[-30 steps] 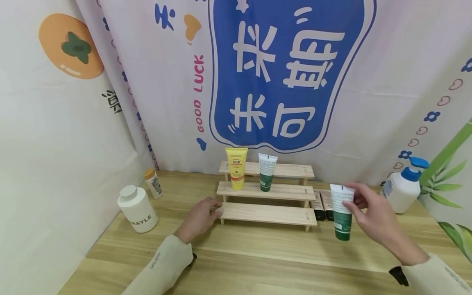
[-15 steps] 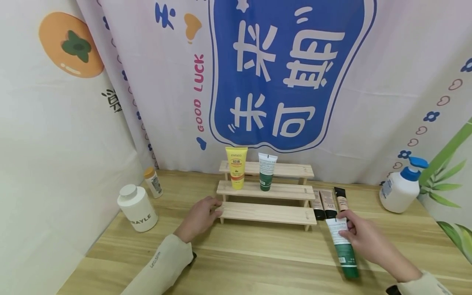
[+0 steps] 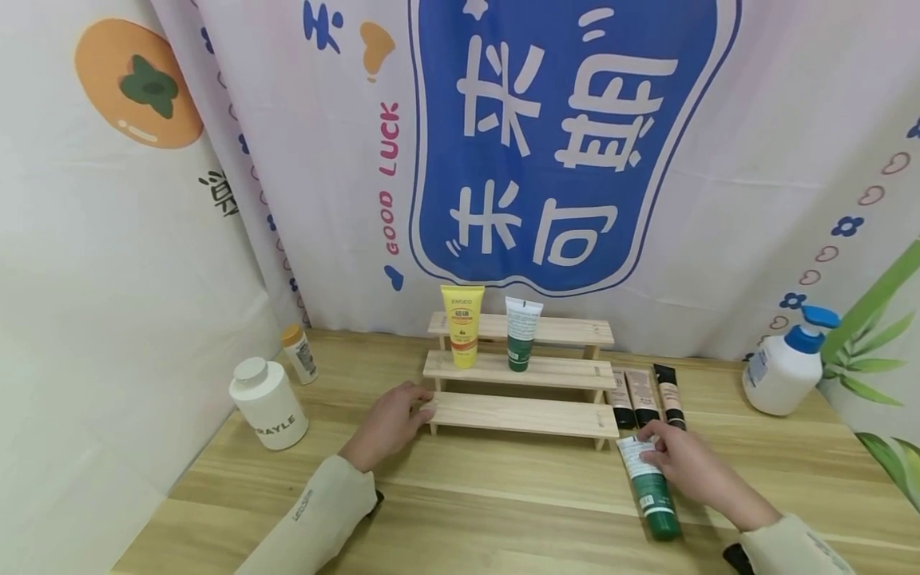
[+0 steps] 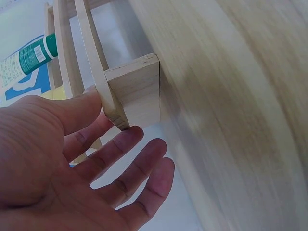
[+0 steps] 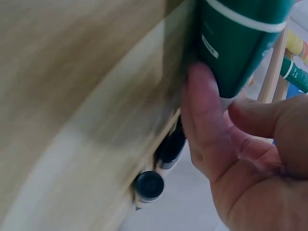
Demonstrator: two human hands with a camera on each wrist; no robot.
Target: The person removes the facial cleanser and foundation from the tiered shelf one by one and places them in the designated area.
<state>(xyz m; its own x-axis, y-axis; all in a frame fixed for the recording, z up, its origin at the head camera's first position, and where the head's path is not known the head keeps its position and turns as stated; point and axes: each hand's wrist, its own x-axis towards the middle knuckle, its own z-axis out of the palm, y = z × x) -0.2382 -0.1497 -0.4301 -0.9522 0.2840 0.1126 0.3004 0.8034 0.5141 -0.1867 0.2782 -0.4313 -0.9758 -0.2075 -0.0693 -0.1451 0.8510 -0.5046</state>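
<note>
My right hand (image 3: 693,469) pinches the white upper end of a white-and-green squeeze tube (image 3: 652,497), which lies slanted low over the table at the right. Up close in the right wrist view, the tube's green part (image 5: 240,48) rises past my thumb and fingers. My left hand (image 3: 388,427) grips the left end of the lowest step of a three-step wooden rack (image 3: 521,415). The left wrist view has the thumb against the plank (image 4: 137,84) and fingers under its corner. On the middle step stand a yellow tube (image 3: 463,327) and another white-and-green tube (image 3: 521,335).
Several beige tubes with black caps (image 3: 642,395) lie right of the rack. A white pump bottle (image 3: 782,374) with a blue top stands at the far right. To the left are a white jar (image 3: 269,405) and a small orange-capped bottle (image 3: 300,354). A printed curtain (image 3: 331,160) hangs behind the table.
My right hand has brought the white-and-green tube down and toward me, then slightly left, tilting it from upright to slanted. The beige tubes came into view behind it. My left hand stays put.
</note>
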